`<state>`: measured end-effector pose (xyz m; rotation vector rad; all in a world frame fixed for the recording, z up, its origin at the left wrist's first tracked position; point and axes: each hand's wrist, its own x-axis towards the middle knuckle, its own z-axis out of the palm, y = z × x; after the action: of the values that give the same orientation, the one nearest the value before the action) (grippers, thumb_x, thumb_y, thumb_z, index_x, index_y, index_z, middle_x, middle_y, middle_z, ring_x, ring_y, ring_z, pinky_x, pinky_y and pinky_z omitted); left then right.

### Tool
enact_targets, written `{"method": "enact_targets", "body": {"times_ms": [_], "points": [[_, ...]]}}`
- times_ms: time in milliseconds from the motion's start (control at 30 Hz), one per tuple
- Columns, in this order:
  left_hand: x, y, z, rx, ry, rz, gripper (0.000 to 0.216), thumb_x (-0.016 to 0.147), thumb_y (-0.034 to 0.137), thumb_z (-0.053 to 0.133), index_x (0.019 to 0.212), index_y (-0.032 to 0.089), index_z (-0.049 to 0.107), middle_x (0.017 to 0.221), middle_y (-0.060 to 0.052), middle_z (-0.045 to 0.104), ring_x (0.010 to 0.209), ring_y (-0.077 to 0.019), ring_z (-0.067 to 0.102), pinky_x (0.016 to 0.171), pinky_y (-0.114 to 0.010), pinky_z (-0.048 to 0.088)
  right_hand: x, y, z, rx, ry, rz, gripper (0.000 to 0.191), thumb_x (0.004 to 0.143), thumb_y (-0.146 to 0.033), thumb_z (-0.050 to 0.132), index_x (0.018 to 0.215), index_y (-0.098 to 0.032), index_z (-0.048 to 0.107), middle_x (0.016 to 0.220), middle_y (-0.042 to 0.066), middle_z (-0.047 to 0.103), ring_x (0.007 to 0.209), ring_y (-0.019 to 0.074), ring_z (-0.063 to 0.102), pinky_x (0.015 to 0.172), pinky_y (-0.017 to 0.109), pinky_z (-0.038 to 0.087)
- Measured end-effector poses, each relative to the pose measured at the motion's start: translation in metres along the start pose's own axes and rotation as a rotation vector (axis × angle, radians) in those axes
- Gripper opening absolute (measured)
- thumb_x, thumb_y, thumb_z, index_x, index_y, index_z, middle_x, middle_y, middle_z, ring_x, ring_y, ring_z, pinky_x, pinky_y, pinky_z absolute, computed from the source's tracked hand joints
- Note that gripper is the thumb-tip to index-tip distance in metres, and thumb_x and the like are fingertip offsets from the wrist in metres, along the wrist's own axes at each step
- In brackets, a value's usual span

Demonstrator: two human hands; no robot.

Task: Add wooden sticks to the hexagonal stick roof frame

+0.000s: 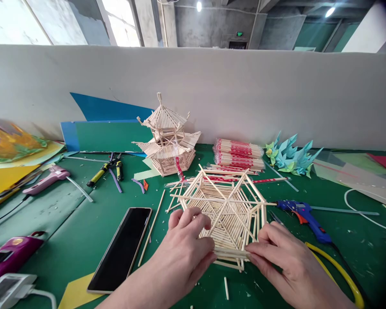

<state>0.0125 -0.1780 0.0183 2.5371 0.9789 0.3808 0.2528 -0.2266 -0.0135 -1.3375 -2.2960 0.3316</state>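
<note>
A wide, many-sided frame built of wooden chopsticks (227, 201) lies on the table, with spokes crossing over a slatted bottom. At its near edge, my left hand (188, 244) pinches the left end of a short length of chopstick (231, 253) between thumb and fingers. My right hand (281, 255) has its fingertips closed on the other end, beside the frame's near right corner. Whether the length is one stick or two side by side is hard to make out. A small cut piece of stick (226, 288) lies in front of the frame.
Behind stands a chopstick pagoda (167, 141), beside wrapped chopstick bundles (238, 152) and a blue paper plant (292, 156). A blue glue gun (305, 216) lies right; a pink glue gun (48, 180), pliers (99, 172) and a phone (120, 249) lie left. Cables trail at both sides.
</note>
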Motion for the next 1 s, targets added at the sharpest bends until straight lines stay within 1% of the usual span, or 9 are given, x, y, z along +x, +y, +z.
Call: {"method": "enact_targets", "body": {"times_ms": [167, 333, 533, 633, 733, 1000], "points": [[0.002, 0.0023, -0.0063, 0.001, -0.032, -0.016, 0.018, 0.09, 0.02, 0.046, 0.078, 0.022, 0.06, 0.102, -0.002, 0.055, 0.105, -0.0235, 0.046, 0.089, -0.049, 0.033, 0.0003, 0.0003, 0.0023, 0.006, 0.021, -0.011, 0.013, 0.088, -0.015, 0.051, 0.087, -0.021, 0.064, 0.075, 0.003, 0.051, 0.071, 0.0152, 0.05, 0.058, 0.027, 0.042], [0.0027, 0.0001, -0.0035, 0.023, -0.023, 0.016, 0.019, 0.089, 0.019, 0.045, 0.078, 0.021, 0.06, 0.101, -0.003, 0.054, 0.104, -0.0242, 0.045, 0.087, -0.048, 0.033, -0.0002, -0.002, -0.0003, 0.006, 0.018, 0.008, 0.015, 0.088, -0.017, 0.051, 0.087, -0.021, 0.065, 0.074, 0.003, 0.051, 0.071, 0.0156, 0.049, 0.058, 0.028, 0.041], [0.0048, 0.0007, -0.0036, 0.052, -0.029, 0.039, 0.022, 0.09, 0.017, 0.042, 0.076, 0.019, 0.059, 0.1, -0.005, 0.053, 0.102, -0.0252, 0.044, 0.083, -0.048, 0.034, 0.0013, -0.0074, -0.0037, 0.032, 0.019, 0.072, 0.016, 0.089, -0.019, 0.051, 0.086, -0.021, 0.066, 0.076, 0.002, 0.052, 0.075, 0.0158, 0.049, 0.065, 0.03, 0.041], [0.0055, 0.0003, -0.004, 0.058, -0.031, 0.054, 0.023, 0.089, 0.013, 0.041, 0.076, 0.019, 0.059, 0.1, -0.005, 0.053, 0.102, -0.0248, 0.044, 0.083, -0.047, 0.034, 0.0024, -0.0084, -0.0048, 0.054, -0.003, 0.094, 0.016, 0.089, -0.018, 0.05, 0.087, -0.021, 0.066, 0.077, 0.002, 0.051, 0.075, 0.0158, 0.049, 0.063, 0.029, 0.041], [0.0059, -0.0002, -0.0033, 0.054, -0.022, 0.064, 0.024, 0.088, 0.009, 0.04, 0.075, 0.018, 0.058, 0.099, -0.005, 0.053, 0.102, -0.0246, 0.045, 0.082, -0.046, 0.034, 0.004, -0.009, -0.0061, 0.065, 0.009, 0.091, 0.017, 0.089, -0.018, 0.05, 0.083, -0.021, 0.066, 0.074, 0.002, 0.05, 0.074, 0.0155, 0.048, 0.063, 0.029, 0.04], [0.0069, 0.0, -0.0018, 0.024, 0.0, 0.078, 0.027, 0.085, 0.006, 0.037, 0.074, 0.019, 0.058, 0.098, -0.005, 0.053, 0.101, -0.0244, 0.045, 0.082, -0.046, 0.035, 0.0055, -0.0091, -0.0071, 0.05, 0.0, 0.086, 0.019, 0.088, -0.017, 0.05, 0.079, -0.021, 0.066, 0.072, 0.001, 0.05, 0.072, 0.0141, 0.05, 0.072, 0.03, 0.043]]}}
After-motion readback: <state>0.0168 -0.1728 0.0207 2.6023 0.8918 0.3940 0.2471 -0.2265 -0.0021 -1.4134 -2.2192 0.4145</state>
